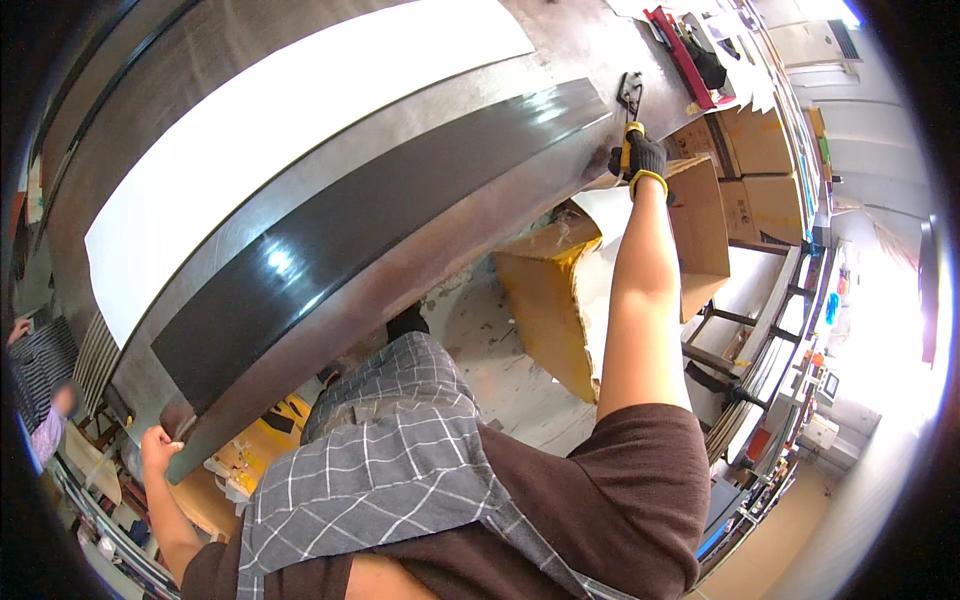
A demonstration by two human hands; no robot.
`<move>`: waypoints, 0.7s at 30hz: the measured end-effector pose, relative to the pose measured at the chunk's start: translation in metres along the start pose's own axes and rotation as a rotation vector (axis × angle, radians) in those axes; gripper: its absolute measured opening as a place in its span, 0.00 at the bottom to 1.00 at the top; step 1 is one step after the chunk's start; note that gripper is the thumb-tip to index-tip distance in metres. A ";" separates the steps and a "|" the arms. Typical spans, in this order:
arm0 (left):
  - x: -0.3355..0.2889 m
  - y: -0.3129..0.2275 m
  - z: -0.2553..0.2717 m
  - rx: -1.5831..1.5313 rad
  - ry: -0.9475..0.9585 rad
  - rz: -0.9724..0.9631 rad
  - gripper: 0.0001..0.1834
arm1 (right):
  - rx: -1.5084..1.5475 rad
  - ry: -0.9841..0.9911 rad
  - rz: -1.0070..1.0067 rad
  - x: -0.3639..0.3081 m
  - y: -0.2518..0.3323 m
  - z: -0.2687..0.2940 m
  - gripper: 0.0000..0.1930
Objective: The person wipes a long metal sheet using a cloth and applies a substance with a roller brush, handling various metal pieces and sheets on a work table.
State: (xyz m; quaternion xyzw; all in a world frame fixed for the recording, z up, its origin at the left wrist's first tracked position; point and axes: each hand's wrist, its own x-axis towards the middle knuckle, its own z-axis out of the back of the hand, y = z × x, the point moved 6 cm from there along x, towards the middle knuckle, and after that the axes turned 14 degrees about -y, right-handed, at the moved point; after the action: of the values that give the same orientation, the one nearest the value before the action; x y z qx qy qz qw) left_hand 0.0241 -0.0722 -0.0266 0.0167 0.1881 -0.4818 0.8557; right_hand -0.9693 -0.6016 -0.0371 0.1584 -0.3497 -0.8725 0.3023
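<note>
A long dark glossy strip [370, 215] lies along the metal-topped table [400, 275] in front of me. Beyond it a long white sheet [300, 120] is spread out. At the table's far right end, my right hand [645, 160], in a black glove with a yellow cuff, is closed round a yellow-handled tool [628, 150]. A black frame-like piece [630, 92] sits just past the handle; whether it belongs to the tool is unclear. My bare left hand [160, 450] is closed at the table's near left corner, beside the strip's end. What its fingers pinch is hidden.
An open cardboard box [555, 300] stands below the table's right end, with stacked cartons [750, 180] behind. A red bar-shaped item [685, 60] lies on the far right tabletop. Another person [45, 380] is at far left. A yellow bin [270, 430] stands under the table.
</note>
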 end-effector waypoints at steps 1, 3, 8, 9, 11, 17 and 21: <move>0.003 0.004 0.000 0.039 0.012 0.040 0.21 | -0.283 -0.095 0.161 0.018 0.002 -0.001 0.24; -0.011 0.013 -0.004 0.119 0.039 0.154 0.20 | -0.544 -0.251 0.364 -0.001 0.041 -0.016 0.35; -0.018 0.028 -0.009 0.150 -0.034 0.101 0.17 | -0.698 0.132 0.774 -0.034 0.061 -0.085 0.44; -0.019 0.037 -0.009 0.140 -0.077 0.025 0.16 | -0.677 0.176 0.683 -0.037 0.062 -0.087 0.46; -0.009 0.006 0.003 0.163 -0.088 -0.038 0.14 | -0.746 -0.149 1.027 -0.065 0.050 -0.088 0.46; -0.027 -0.026 0.018 -0.083 -0.180 -0.082 0.16 | -0.242 0.185 1.540 -0.359 0.050 -0.120 0.43; -0.043 -0.035 0.019 -0.186 -0.370 -0.112 0.16 | 0.180 0.500 1.496 -0.598 0.064 -0.115 0.57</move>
State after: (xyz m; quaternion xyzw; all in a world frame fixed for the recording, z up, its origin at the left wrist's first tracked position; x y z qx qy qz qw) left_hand -0.0188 -0.0599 0.0110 -0.1618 0.0722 -0.5039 0.8454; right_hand -0.4281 -0.3159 -0.0344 0.0966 -0.3542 -0.3449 0.8639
